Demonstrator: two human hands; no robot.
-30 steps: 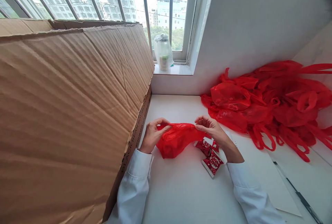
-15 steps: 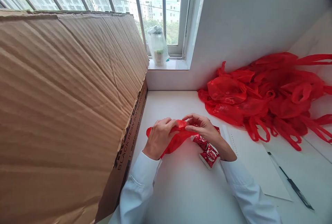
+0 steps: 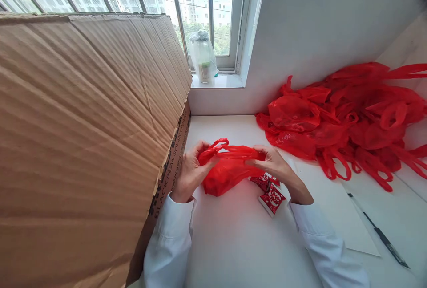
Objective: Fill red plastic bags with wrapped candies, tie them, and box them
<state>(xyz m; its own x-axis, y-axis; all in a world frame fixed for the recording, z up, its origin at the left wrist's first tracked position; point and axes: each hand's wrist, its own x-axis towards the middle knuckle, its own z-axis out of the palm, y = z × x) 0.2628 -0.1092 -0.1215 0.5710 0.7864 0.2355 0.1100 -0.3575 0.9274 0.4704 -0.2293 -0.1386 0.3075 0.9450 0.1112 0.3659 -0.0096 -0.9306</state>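
Observation:
A thin red plastic bag [image 3: 227, 174] is stretched between my two hands over the white table, its mouth and handle loops at the top. My left hand [image 3: 191, 170] grips the bag's left side, thumb in front and fingers partly hidden behind. On the other side, my right hand [image 3: 271, 163] pinches the rim between thumb and fingers. Small red-and-white printed packs [image 3: 272, 198] lie on the table just below my right hand, partly covered by it and the bag.
A big cardboard box [image 3: 90, 145] fills the left side. Many red plastic bags [image 3: 333, 123] are heaped at the back right. A notebook [image 3: 340, 221] and a black pen [image 3: 387, 239] lie at the right. On the windowsill stands a bagged jar [image 3: 203, 58].
My hands have moved apart, the left one going left. Between them the bunched red bag has spread wider, and its handles now stand up.

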